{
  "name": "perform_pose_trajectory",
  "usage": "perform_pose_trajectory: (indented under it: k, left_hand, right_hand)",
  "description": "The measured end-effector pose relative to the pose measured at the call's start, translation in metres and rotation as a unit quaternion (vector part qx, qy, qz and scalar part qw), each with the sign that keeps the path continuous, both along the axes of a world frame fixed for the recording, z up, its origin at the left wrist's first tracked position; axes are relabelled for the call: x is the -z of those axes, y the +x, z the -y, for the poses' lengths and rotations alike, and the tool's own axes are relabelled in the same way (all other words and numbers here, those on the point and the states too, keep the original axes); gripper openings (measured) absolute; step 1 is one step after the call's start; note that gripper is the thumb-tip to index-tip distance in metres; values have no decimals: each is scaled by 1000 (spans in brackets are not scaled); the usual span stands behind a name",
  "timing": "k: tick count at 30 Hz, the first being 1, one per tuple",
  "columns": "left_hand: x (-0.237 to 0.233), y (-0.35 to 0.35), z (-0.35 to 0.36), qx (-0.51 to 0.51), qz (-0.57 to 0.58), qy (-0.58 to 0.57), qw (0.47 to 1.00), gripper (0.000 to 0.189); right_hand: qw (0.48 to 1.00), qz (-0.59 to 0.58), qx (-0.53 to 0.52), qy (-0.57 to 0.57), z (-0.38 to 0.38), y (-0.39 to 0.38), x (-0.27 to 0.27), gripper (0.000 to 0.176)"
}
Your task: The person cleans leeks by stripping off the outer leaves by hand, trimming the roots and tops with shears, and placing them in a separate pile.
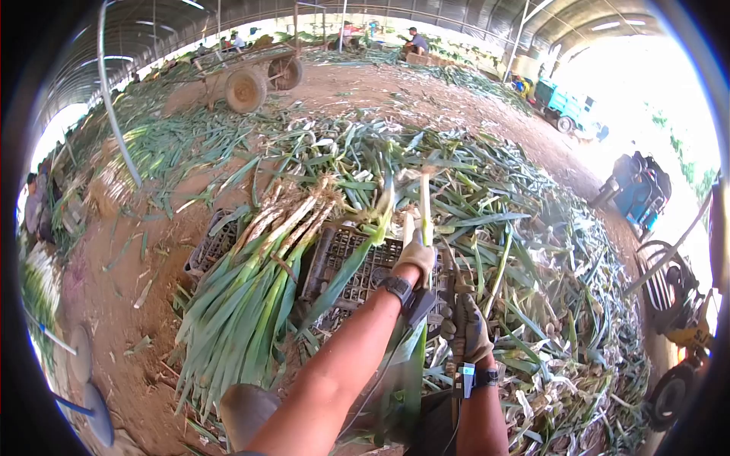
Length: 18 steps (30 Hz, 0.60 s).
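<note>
- curved roof (pixel 456 11) overhead, with bright light strips (pixel 606 26);
- brown dirt floor (pixel 114 304);
- slanting pole (pixel 107 95) at left;
- cart (pixel 247 85) with 2 wheels showing;
- blue truck (pixel 564 105) near the sunlit right side

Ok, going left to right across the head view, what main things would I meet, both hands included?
A person at the left edge, leek bunch, gloved left hand, gloved right hand, turquoise truck.

leeks (pixel 247 304) atop crates (pixel 334 251) on dirt floor (pixel 99 304)
</note>
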State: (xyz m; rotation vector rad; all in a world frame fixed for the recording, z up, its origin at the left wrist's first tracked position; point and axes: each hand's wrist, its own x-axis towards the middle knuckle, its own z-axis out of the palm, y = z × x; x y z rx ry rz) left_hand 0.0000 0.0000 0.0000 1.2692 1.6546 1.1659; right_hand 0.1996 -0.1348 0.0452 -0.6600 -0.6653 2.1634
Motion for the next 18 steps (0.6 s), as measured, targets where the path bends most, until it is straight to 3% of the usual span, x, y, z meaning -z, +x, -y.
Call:
perform_pose_trajectory:
  k: [2, 3, 4, 5, 6, 8, 9, 11, 13, 14, 16, 18]
  left_hand:
    - [-15, 0, 34, 13, -118, -98, 988, 52]
    - [-25, 0, 52, 27, -176, -146, 973, 49]
    - [3, -1, 57, 55, -271, -115, 954, 49]
    - [-7, -8, 77, 47, -313, -63, 946, 47]
    - [-22, -16, 97, -6, -399, -17, 917, 51]
    - [-27, -55, 127, -132, -523, 28, 842, 73]
    - [-30, -72, 138, -140, -530, -88, 832, 82]
    - [20, -118, 142, -119, -512, -246, 814, 72]
    - [29, -137, 143, -67, -489, -315, 811, 50]
    - [35, -143, 142, -67, -493, -318, 807, 50]
    - [27, -147, 137, -29, -500, -298, 812, 33]
    - [9, -159, 121, 73, -485, -331, 806, 31]
  right_hand:
    - [992, 109, 56, -3, 14, -19, -8, 41]
    - [994, 86, 56, -20, 8, -15, -2, 41]
    - [987, 158, 40, -2, 11, -11, -7, 45]
    - [974, 224, 23, 22, 10, -11, -12, 48]
    - [959, 277, 44, 28, 11, -15, -15, 58]
    - [953, 300, -8, 36, 10, -17, -16, 55]
    - [941, 330, -56, 49, 10, -18, -18, 52]
    - [923, 364, -94, 86, 11, -31, -22, 65]
    - [911, 388, -99, 104, 13, -42, -19, 70]
    - [901, 397, -100, 141, 15, -44, -22, 73]
    - [905, 393, -105, 128, 19, -51, -35, 73]
    - [906, 387, -102, 137, 16, -52, -28, 72]
